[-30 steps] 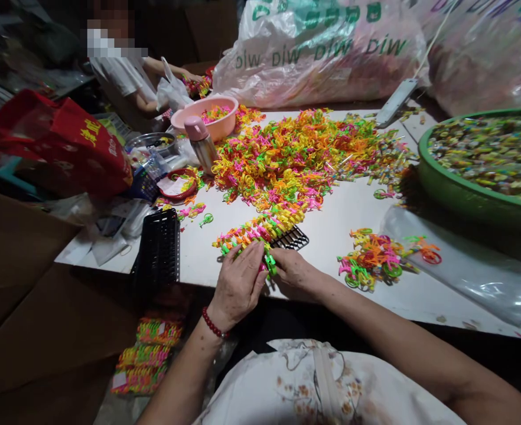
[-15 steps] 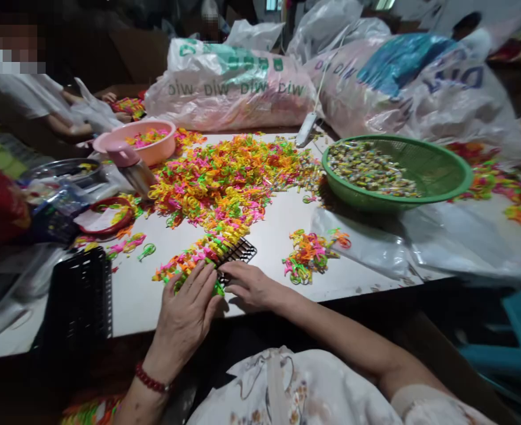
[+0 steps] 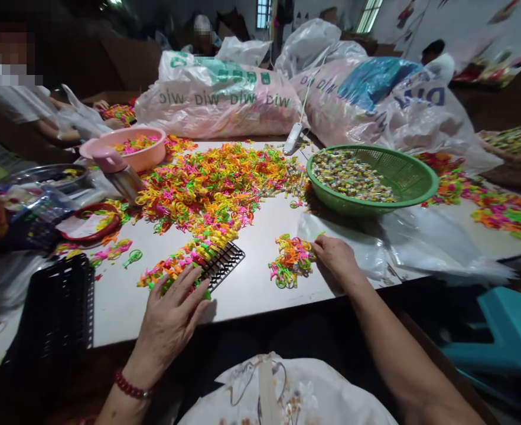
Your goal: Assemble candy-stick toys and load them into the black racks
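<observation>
My left hand (image 3: 174, 310) lies with fingers stretched out over a row of small bright plastic toys (image 3: 178, 262) set on a black plastic rack (image 3: 227, 262). The fingers cover part of the row, and the rack's right end shows bare slots. My right hand (image 3: 336, 257) is at the right edge of a small pile of loose plastic toys (image 3: 290, 260) in pink, orange, yellow and green. Its fingers are pressed together at the tips, where a bit of green and orange plastic shows; the thumb is mostly hidden.
Beyond the rack spreads a large heap of plastic toys (image 3: 216, 177). A green basket (image 3: 431, 189) holds small wrapped pieces. Stacked black racks (image 3: 57, 301), a pink basin (image 3: 154, 156), a flask (image 3: 121, 174) and plastic bags (image 3: 438, 242) stand around. A co-worker (image 3: 16, 100) is at left.
My right hand has left the rack and moved right to the small pile of toys. My left hand stays on the row. The view has shifted slightly.
</observation>
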The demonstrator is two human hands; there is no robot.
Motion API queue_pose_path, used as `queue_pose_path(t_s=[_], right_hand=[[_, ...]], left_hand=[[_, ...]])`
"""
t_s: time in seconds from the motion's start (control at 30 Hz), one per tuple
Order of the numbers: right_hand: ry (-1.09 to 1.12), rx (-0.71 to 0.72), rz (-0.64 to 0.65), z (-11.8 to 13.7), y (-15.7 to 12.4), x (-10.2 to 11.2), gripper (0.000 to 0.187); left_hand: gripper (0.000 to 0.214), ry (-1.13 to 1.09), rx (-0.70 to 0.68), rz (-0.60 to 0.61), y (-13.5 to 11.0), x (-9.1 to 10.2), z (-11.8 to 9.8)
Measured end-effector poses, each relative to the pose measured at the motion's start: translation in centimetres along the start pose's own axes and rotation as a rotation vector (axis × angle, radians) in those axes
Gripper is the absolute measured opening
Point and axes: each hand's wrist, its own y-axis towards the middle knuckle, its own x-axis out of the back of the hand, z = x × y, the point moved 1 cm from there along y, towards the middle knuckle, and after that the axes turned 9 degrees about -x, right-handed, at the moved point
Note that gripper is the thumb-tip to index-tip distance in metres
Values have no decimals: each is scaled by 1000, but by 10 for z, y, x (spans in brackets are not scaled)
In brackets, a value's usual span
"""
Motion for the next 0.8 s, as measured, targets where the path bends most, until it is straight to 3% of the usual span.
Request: queue_pose_path(t_s=[0.17, 0.3, 0.47, 0.6, 0.7, 0.8], right_hand=[[165, -109, -135, -1, -1, 2, 15], [499, -26, -214, 19, -18, 10, 15], [805, 253, -60, 81, -50, 4, 36], [822, 507, 35, 127, -69, -6, 21], [858, 535, 144, 149, -79, -15, 13], [885, 419, 301, 161, -85, -26, 13]], left_hand=[[36, -51, -19, 59, -4, 7, 2], [53, -63, 2, 79, -5, 8, 1], [55, -68, 51, 94, 0, 10, -4], [48, -84, 92, 104, 1, 11, -5], [46, -108, 116, 103, 0, 11, -5], [46, -130, 130, 94, -1, 10, -4]])
